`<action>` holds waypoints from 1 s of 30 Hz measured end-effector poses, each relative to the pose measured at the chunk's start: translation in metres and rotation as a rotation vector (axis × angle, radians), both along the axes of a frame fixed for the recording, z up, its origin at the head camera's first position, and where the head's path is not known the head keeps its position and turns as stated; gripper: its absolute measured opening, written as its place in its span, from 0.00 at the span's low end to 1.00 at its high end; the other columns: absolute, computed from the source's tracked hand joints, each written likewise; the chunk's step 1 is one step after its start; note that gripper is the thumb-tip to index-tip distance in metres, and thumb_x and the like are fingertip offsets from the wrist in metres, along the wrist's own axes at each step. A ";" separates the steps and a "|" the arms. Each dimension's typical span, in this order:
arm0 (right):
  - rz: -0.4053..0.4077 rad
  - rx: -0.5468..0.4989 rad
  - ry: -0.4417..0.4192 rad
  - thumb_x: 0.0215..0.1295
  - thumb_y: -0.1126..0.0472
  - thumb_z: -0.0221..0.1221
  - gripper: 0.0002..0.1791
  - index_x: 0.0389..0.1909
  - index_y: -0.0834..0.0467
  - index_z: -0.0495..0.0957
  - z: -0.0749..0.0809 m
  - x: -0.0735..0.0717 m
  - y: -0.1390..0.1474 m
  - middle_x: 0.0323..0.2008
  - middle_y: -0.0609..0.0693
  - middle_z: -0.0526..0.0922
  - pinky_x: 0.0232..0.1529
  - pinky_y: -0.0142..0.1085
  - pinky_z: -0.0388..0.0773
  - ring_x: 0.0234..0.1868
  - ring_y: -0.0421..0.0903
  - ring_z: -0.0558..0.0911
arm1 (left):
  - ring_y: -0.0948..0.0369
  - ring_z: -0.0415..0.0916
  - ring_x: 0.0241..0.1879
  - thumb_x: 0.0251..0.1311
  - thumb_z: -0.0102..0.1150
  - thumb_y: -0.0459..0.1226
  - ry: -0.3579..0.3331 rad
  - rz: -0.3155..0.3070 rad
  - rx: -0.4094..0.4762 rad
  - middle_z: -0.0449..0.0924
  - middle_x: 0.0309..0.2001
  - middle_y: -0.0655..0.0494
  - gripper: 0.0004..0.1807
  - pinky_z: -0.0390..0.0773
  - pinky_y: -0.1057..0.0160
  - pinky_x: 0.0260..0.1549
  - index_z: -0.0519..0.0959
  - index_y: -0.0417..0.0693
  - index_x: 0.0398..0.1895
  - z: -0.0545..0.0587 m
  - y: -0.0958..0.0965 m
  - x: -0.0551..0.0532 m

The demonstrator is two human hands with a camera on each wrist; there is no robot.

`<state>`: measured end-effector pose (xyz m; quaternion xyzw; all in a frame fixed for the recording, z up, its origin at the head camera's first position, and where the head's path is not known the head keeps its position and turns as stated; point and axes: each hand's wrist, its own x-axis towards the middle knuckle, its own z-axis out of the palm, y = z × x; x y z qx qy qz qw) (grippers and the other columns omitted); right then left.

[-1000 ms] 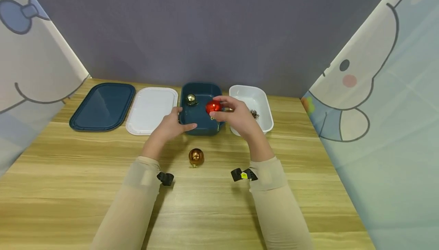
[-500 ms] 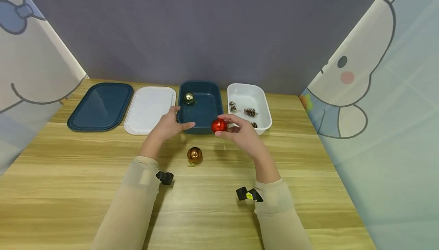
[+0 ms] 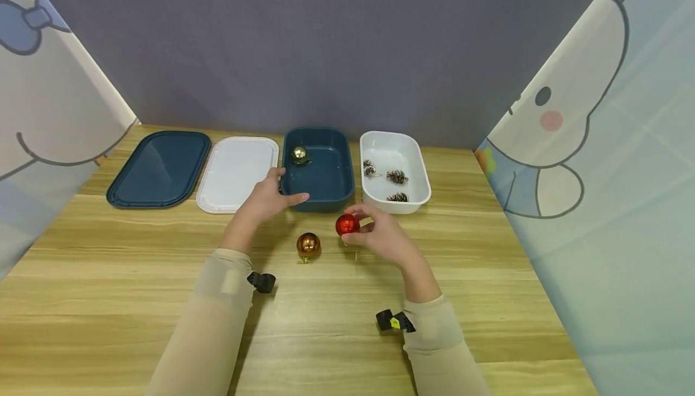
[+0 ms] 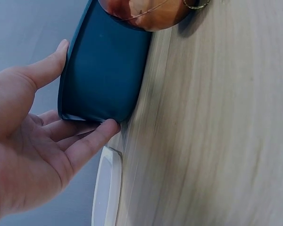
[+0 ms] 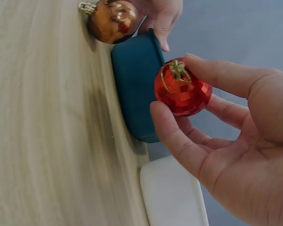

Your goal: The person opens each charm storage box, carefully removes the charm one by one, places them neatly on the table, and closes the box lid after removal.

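My right hand pinches a shiny red Christmas bauble between thumb and fingers, in front of the dark blue bin. A gold hanging loop dangles from its cap in the right wrist view. At the bin's front left corner, my left hand rests with thumb and fingers spread against the rim and side. One small gold bauble lies inside this bin. On the table between the hands sits a copper-coloured bauble, its cap toward me.
Right of the blue bin stands a white bin with pine cones in it. To the left lie a white lid and a dark blue lid. A grey panel rises behind them.
My right hand has carried the red bauble from over the blue bin toward me, down to just in front of it. The left hand has stayed at the bin's corner.
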<state>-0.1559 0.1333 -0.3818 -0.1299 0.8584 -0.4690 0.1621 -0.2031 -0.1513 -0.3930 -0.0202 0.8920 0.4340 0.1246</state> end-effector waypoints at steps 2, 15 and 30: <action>0.006 0.018 -0.012 0.64 0.60 0.74 0.26 0.63 0.51 0.80 -0.002 0.000 0.001 0.57 0.57 0.83 0.44 0.38 0.83 0.46 0.51 0.89 | 0.34 0.55 0.82 0.72 0.66 0.55 -0.001 0.002 0.001 0.53 0.82 0.26 0.58 0.64 0.34 0.77 0.40 0.41 0.87 0.000 0.000 0.000; 0.062 0.090 -0.022 0.61 0.65 0.76 0.27 0.60 0.54 0.80 -0.012 0.003 -0.003 0.56 0.59 0.84 0.39 0.37 0.84 0.48 0.53 0.87 | 0.34 0.54 0.82 0.72 0.65 0.55 0.000 -0.003 -0.009 0.52 0.82 0.26 0.57 0.63 0.34 0.78 0.39 0.41 0.87 0.001 0.001 0.002; 0.079 0.169 -0.054 0.62 0.64 0.76 0.26 0.60 0.51 0.79 -0.012 0.005 -0.005 0.55 0.58 0.84 0.38 0.38 0.83 0.47 0.52 0.83 | 0.34 0.54 0.82 0.72 0.65 0.54 0.003 0.001 -0.007 0.52 0.83 0.27 0.57 0.63 0.34 0.78 0.40 0.42 0.87 -0.002 0.000 0.001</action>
